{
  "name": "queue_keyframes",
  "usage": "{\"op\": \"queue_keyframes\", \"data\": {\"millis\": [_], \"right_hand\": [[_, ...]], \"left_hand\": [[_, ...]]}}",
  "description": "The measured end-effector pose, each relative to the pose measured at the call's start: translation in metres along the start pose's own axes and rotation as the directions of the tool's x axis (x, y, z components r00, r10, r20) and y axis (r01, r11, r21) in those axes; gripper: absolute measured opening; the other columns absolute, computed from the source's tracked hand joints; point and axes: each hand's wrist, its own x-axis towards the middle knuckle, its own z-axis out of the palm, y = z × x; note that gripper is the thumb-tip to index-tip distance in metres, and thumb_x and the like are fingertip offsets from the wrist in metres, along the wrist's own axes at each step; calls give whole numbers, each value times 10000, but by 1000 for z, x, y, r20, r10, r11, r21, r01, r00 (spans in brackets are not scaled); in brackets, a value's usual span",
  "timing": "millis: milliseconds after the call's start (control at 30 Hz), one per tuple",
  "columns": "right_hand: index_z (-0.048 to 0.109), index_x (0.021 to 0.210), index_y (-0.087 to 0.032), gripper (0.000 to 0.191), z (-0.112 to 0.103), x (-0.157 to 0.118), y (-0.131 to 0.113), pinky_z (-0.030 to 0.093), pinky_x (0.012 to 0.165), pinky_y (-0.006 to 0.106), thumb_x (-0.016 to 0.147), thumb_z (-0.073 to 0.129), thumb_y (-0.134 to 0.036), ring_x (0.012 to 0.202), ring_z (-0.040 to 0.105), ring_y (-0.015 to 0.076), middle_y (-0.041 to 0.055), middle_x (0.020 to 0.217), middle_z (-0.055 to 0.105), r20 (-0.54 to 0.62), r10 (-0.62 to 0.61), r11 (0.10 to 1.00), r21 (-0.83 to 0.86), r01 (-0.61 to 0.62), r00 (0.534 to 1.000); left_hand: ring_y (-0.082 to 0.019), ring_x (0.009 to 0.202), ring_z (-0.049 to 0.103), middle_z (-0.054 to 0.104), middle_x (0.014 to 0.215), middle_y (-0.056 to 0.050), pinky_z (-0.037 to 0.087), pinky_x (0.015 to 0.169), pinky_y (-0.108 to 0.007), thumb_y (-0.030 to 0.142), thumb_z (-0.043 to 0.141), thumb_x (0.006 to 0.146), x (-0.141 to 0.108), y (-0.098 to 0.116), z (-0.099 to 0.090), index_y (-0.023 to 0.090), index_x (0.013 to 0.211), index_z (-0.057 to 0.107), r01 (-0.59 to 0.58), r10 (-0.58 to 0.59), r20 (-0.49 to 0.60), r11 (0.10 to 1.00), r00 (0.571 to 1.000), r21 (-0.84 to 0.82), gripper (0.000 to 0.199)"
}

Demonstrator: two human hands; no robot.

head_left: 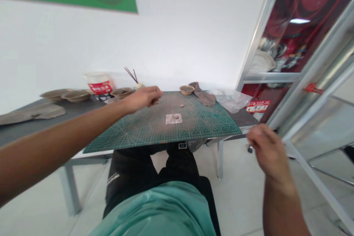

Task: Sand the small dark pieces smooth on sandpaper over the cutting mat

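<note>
My left hand (146, 97) reaches over the back left of the green cutting mat (143, 132), its fingers curled together. A small pale bit shows at its fingertips, too small to name. Off the table's right front corner, my right hand (267, 149) is raised in the air with closed fingers; motion blurs it, and whatever it may hold is hidden. Between the hands, a whitish square sheet (169, 119) lies on the mat with a small pinkish-grey lump (176, 117) on it. Another small lump (181, 105) sits on the mat behind the sheet.
Along the back stand a bowl (187, 89) beside a grey-brown cloth (204, 97), a plastic bag (233, 99), a red-and-white packet (99, 84) and several bowls (77, 96) at left. Another cloth (33, 113) lies far left. A metal-framed cabinet (271, 77) is at right.
</note>
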Motion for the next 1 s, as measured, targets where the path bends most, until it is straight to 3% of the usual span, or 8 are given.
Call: {"op": "queue_keyframes", "data": {"millis": [33,100,233,333,433,533,733,1000], "right_hand": [[613,913,-233,281,26,19,-4,477,621,325,1011,448,-438,691,569,200,30,786,601,50,-37,999,13,37,998],[597,1107,-204,240,78,57,-12,503,706,315,1010,480,-389,796,604,191,53,955,639,311,-183,979,-24,200,933],[579,1261,-129,314,160,123,-14,444,984,371,982,539,-266,1122,568,236,152,1248,595,396,-301,941,-24,338,867],[626,1231,-120,300,194,153,-7,400,1042,392,955,592,-233,1187,539,254,157,1248,611,503,-350,907,-28,420,790],[703,1091,-144,185,209,167,1,418,1011,390,928,627,-188,1099,586,246,117,1119,678,619,-361,878,-26,478,697],[729,1018,-136,151,214,170,5,444,951,375,934,606,-153,1000,621,233,109,1034,705,691,-333,872,-33,488,642],[694,1088,-112,197,214,178,6,444,855,290,950,573,-184,915,626,168,43,980,698,736,-278,889,-46,456,617],[712,902,-153,69,226,199,11,426,717,274,876,682,-211,793,609,153,-11,849,664,750,-291,901,6,433,594]], "left_hand": [[-145,683,589,616,799,-10,520,684,-335,591,512,949,-2,-7,15,152,994,621,-13,9,44,995,999,102,454],[-193,893,640,658,1017,-58,537,838,-408,494,586,948,-7,-20,42,155,1128,620,-60,31,110,961,993,271,385],[-260,1126,601,602,1271,-107,492,981,-502,460,607,945,-9,-40,74,174,1285,567,-107,24,182,883,983,457,446],[-264,1148,590,600,1279,-106,475,998,-513,471,593,950,-5,-50,79,171,1260,585,-116,6,214,854,977,507,431],[-282,1197,559,604,1284,-109,414,1045,-534,509,568,947,-5,-58,79,176,1248,598,-125,7,227,852,974,509,450],[-340,1278,496,587,1343,-116,323,1097,-534,536,551,918,-7,-65,80,228,1336,564,-140,28,236,871,971,471,519],[-321,1293,465,562,1356,-79,240,1136,-496,516,543,904,-3,-77,84,242,1294,602,-186,91,268,917,959,353,480],[-438,1317,401,501,1329,-54,197,1088,-641,613,527,904,5,-96,80,263,1296,580,-208,122,282,932,952,298,529]]}}
